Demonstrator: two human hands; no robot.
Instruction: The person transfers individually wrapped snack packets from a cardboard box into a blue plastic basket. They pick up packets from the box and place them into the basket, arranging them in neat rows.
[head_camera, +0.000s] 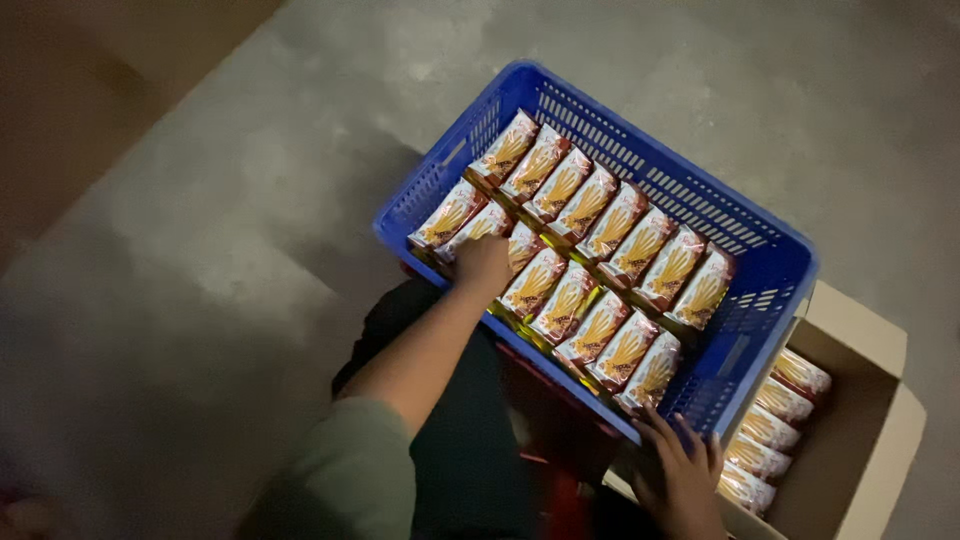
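Here, item by item, from the hands outward.

Left hand (483, 264): reaches into the blue plastic crate (760, 285) from its near long side, fingers curled down onto the snack packets (590, 265) of the near row, close to the crate's left corner. Whether the fingers have closed round a packet or only press on it cannot be told; the hand covers the spot. A grey-green sleeve (350, 470) covers the upper arm; the forearm is bare.

Right hand (680, 475): fingers spread, not grasping, laid against the outside of the crate at its near right corner, just beside the cardboard box (860, 400).

Snack packets: red and white wrappers with a golden picture, standing on edge, packed tight in two rows along the crate's length. The far row runs along the far long wall; the near row along the near wall.

Blue plastic crate: rectangular, slotted walls, tilted across the view, resting over the person's lap.

Cardboard box: open, flaps out, touching the crate's right end. More packets of the same kind (775, 425) stand in a single row along its left inner wall; the rest of its interior is bare cardboard.

Surface: rough grey concrete floor (300, 160), mottled, dimly lit. A brownish band (90, 70) crosses the far left corner of the view; what it is cannot be told.
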